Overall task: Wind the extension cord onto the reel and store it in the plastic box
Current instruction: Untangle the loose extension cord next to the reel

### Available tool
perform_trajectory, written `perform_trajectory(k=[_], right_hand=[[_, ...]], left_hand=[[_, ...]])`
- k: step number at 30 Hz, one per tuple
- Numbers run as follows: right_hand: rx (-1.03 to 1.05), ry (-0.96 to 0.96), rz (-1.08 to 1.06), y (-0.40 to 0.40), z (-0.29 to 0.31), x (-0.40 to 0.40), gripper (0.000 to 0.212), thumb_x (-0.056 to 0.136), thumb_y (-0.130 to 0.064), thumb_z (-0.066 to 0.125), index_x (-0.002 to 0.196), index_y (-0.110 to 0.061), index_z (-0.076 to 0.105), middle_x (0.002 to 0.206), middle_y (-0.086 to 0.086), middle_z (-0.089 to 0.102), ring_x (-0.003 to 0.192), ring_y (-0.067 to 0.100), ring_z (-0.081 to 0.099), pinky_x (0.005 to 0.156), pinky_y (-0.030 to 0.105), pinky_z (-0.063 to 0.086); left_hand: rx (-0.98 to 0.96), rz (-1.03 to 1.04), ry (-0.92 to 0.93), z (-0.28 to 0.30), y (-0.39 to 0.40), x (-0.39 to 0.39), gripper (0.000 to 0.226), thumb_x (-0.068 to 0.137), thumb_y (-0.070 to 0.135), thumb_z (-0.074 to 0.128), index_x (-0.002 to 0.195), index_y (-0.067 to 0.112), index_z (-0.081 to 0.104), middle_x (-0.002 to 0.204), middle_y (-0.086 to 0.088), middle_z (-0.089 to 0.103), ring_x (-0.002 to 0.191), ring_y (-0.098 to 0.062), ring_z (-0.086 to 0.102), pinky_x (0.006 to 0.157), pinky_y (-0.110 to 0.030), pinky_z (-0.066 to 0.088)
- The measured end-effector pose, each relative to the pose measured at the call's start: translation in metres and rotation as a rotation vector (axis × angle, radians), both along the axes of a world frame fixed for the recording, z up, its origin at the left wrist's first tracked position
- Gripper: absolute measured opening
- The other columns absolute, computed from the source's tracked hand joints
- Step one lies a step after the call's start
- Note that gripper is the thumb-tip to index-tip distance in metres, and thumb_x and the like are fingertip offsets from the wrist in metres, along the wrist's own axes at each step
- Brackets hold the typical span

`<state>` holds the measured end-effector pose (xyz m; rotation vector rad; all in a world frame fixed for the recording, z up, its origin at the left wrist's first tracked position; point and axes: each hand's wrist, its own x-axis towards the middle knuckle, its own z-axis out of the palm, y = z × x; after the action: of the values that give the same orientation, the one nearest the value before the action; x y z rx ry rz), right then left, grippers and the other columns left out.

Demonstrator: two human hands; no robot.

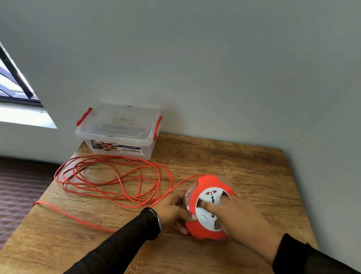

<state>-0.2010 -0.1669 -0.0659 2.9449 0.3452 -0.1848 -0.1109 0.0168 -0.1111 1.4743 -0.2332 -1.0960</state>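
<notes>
While most of the orange extension cord still lies unwound in loose overlapping loops on the left half of the wooden tabletop, the orange reel sits tilted on the tabletop nearer the right side, its white socket face turned up toward the camera. The left hand grasps the reel's left edge, fingers curled against the clear rim and the thumb on the orange body low down. The right hand lies over the white face with its fingers bent onto it; 2 fingertips press into recesses of the white disc, 1 near the upper right and 1 at the left of the sockets. Whether it truly clamps the disc or only presses on it is hard to tell, though the fingers are hooked into it.

1 strand of cord runs from the top left of the reel out to the loops, and another strand trails along the near left part of the tabletop, bending at the left edge.

The clear plastic box stands at the far left corner of the tabletop against the wall, well apart from the reel, with its lid on and a red latch at each end. A label is on its front side.

Both arms wear black sleeves, and a wristband shows at the left wrist. A window is at the far left.
</notes>
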Motion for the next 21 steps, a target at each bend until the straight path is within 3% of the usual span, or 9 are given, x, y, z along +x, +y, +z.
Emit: perform_trajectory(k=[4,8,13,15,17,18,21], right_hand=[[0.098,-0.100,-0.178,0.004,-0.007,-0.004,0.063,0.085,-0.050,0.048,0.142,-0.039,0.023,0.101,0.004,0.069,0.096,0.025,0.064,0.086,0.036,0.042],[0.309,-0.133,-0.436,0.017,-0.014,-0.007,0.070,0.086,-0.057,0.042,0.144,-0.026,0.020,0.100,0.002,0.070,0.092,0.026,0.066,0.069,0.034,0.047],[0.652,0.100,-0.737,0.029,-0.014,-0.004,0.089,0.086,-0.048,0.053,0.149,-0.010,0.003,0.114,0.010,0.067,0.102,0.029,0.064,0.078,0.032,0.051],[0.889,0.216,-0.876,0.034,-0.011,-0.004,0.091,0.086,-0.042,0.058,0.149,-0.012,0.000,0.089,0.007,0.073,0.080,0.021,0.070,0.064,0.023,0.051],[1.150,0.266,-0.985,0.038,-0.008,-0.006,0.086,0.086,-0.032,0.061,0.148,-0.016,0.005,0.056,-0.001,0.068,0.052,0.011,0.066,0.043,0.014,0.041],[1.294,0.274,-1.032,0.040,-0.007,-0.007,0.081,0.087,-0.026,0.062,0.147,-0.016,0.009,0.050,-0.002,0.066,0.046,0.010,0.063,0.038,0.014,0.036],[1.584,0.283,-1.128,0.042,-0.007,-0.008,0.053,0.088,-0.016,0.060,0.132,-0.010,0.030,0.064,0.007,0.071,0.049,0.015,0.064,0.040,0.020,0.033]], left_hand=[[-0.036,0.145,-0.004,-0.004,-0.007,-0.009,0.049,0.072,-0.009,0.072,0.112,0.015,0.059,0.106,-0.014,0.062,0.076,-0.027,0.069,0.049,-0.036,0.058],[-0.091,0.248,-0.003,-0.012,-0.010,-0.021,0.050,0.066,-0.008,0.075,0.108,0.011,0.057,0.106,-0.015,0.061,0.077,-0.027,0.067,0.047,-0.036,0.058],[-0.169,0.327,-0.042,-0.026,-0.006,-0.030,0.050,0.057,0.001,0.078,0.102,0.011,0.058,0.095,-0.009,0.066,0.075,-0.022,0.068,0.047,-0.034,0.058],[-0.191,0.333,-0.046,-0.030,-0.006,-0.031,0.049,0.057,0.001,0.078,0.101,0.011,0.058,0.091,-0.007,0.068,0.076,-0.020,0.068,0.048,-0.034,0.057],[-0.199,0.333,-0.048,-0.031,-0.005,-0.031,0.049,0.058,0.001,0.078,0.101,0.010,0.058,0.090,-0.007,0.069,0.076,-0.021,0.068,0.049,-0.034,0.058],[-0.201,0.329,-0.051,-0.031,-0.005,-0.030,0.048,0.058,0.002,0.078,0.101,0.009,0.058,0.090,-0.008,0.070,0.076,-0.023,0.068,0.050,-0.035,0.058],[-0.207,0.312,-0.062,-0.030,-0.004,-0.028,0.046,0.060,0.002,0.077,0.101,0.006,0.059,0.089,-0.010,0.071,0.076,-0.028,0.068,0.050,-0.035,0.058]])
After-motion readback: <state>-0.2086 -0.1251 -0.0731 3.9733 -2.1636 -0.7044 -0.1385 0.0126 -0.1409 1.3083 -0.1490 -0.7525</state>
